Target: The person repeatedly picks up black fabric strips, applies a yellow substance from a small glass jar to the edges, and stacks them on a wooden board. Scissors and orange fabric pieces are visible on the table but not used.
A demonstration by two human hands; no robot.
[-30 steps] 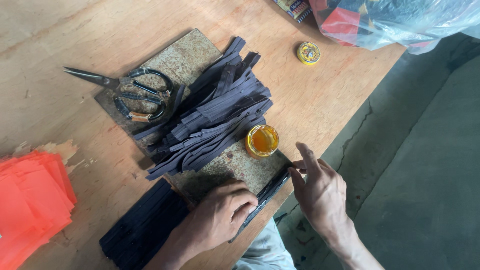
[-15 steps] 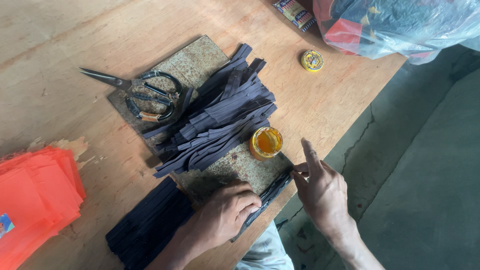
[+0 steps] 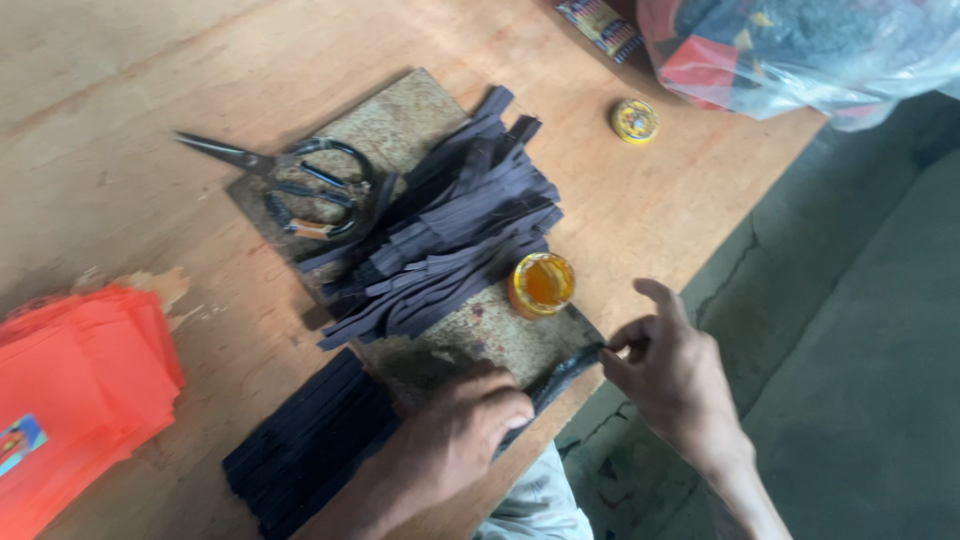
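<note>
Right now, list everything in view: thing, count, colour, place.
table: one, light wood, under everything
board: one, mottled brown, mid-table
scissors: one pair, black, on the board's left part
loose strips: a pile, too many to count, dark, across the board
stacked strips: one neat stack, dark, near table edge left of the hands
jar: one, open, yellow-orange contents, on the board by the pile
tin: one, round, yellow, far right of table
sheets: one stack, orange-red, left edge
bag: one, clear plastic, top right
strip: one, dark, between the hands
left hand: pressing the strip on the board
right hand: fingers pinching the strip's end
</note>
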